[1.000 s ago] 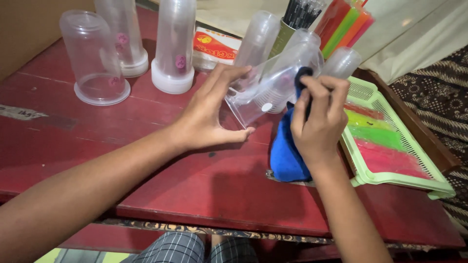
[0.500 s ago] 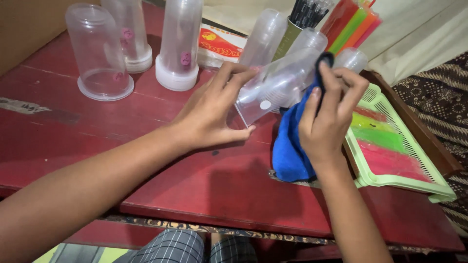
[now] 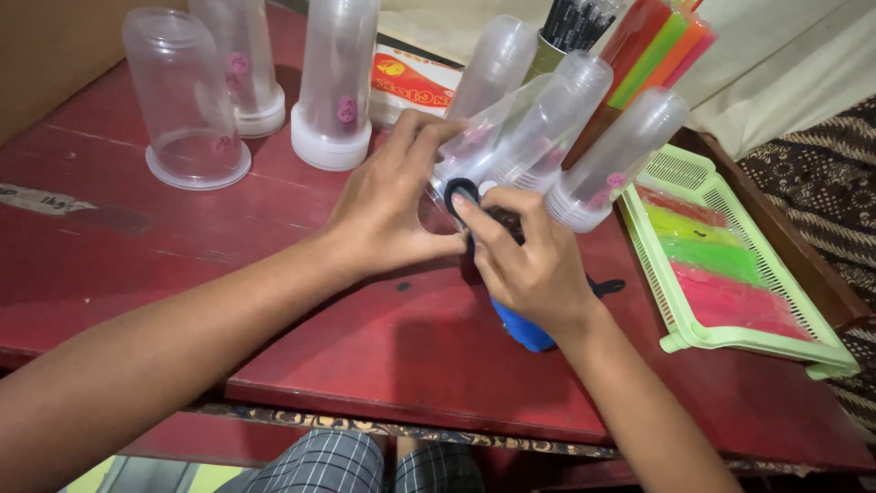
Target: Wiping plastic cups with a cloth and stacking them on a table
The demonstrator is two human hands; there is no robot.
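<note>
3 clear jars upright, upper left of frame. 4 more jars lying tilted, upper centre. 1 blue cloth, centre. 1 green tray, right. 2 hands: left, right.

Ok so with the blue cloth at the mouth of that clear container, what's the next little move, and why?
Probably push the blue cloth further into the clear container and twist it round. The left hand grips the container near its open end, tilted on its side, while the right hand has its fingers and a bit of cloth at the mouth, most of it hanging outside.
</note>
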